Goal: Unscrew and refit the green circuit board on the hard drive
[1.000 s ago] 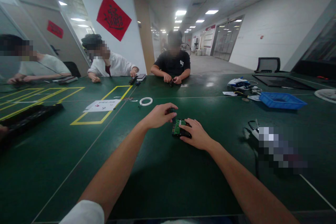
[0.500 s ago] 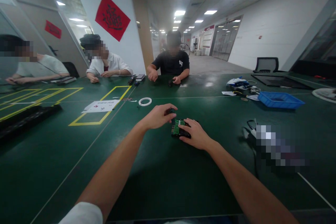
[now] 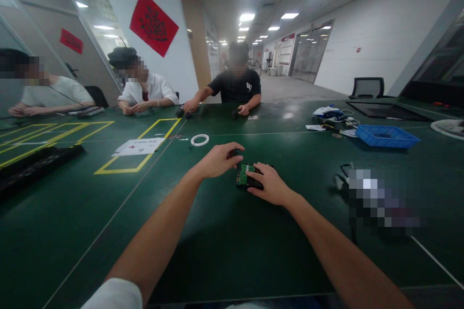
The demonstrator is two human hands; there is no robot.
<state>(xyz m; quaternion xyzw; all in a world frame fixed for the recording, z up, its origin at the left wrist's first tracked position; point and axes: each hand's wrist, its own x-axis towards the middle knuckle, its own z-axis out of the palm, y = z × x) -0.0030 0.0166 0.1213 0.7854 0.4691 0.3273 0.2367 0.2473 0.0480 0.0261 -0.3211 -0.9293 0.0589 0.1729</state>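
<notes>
A small black device with a green circuit board (image 3: 245, 177) lies on the dark green table (image 3: 217, 246) in front of me. My right hand (image 3: 270, 185) rests on its right side, fingers curled over it and holding it down. My left hand (image 3: 219, 159) hovers just left and behind it, fingers curled around a small dark part (image 3: 235, 153) that I cannot make out.
A white tape ring (image 3: 200, 139) and a paper sheet (image 3: 139, 146) in a yellow-taped box lie farther back. A blue tray (image 3: 387, 135) and cables sit at the right. Three other people sit across the table, their hands on small objects.
My hands have barely moved. The person in the black shirt across the table has stretched one arm out to the left toward small black items.
</notes>
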